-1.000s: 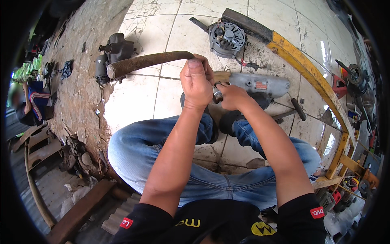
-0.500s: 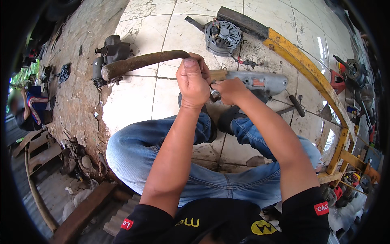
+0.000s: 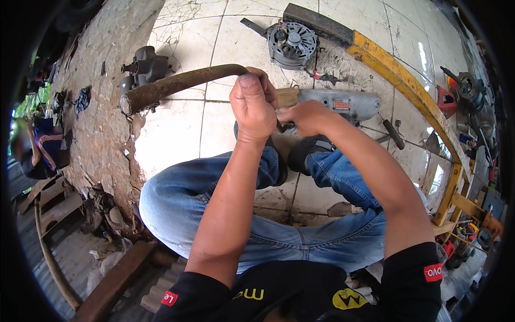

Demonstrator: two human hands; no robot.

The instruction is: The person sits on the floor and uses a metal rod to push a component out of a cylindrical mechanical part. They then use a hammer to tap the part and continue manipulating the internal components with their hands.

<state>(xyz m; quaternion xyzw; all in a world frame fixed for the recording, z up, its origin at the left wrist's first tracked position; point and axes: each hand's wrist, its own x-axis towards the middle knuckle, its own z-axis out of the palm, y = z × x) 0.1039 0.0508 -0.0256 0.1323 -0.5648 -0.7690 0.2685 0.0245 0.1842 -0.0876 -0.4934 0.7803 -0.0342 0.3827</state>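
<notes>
My left hand (image 3: 252, 110) is closed round a rusty bent metal pipe (image 3: 171, 87), which extends leftward, its thick end nearest the left. Close beside it, slightly lower right, my right hand (image 3: 304, 117) has its fingers curled on a small dark metal part (image 3: 285, 127), mostly hidden under them. Behind the hands lies a long grey metal housing (image 3: 351, 105) on the tiles, with a light brown block (image 3: 287, 96) at its left, partly covered. My feet are below the hands, between my bent legs.
Beyond are an alternator (image 3: 294, 45) and a long yellow steel beam (image 3: 402, 75) curving down the right. Dark castings (image 3: 144, 70) sit upper left; a handled tool (image 3: 393, 133) lies right. Another person (image 3: 33, 153) is at far left. Timber (image 3: 115, 282) lies lower left.
The pipe's left end has shifted leftward and slightly down, with both hands a little further left. My right elbow has swung outward to the right.
</notes>
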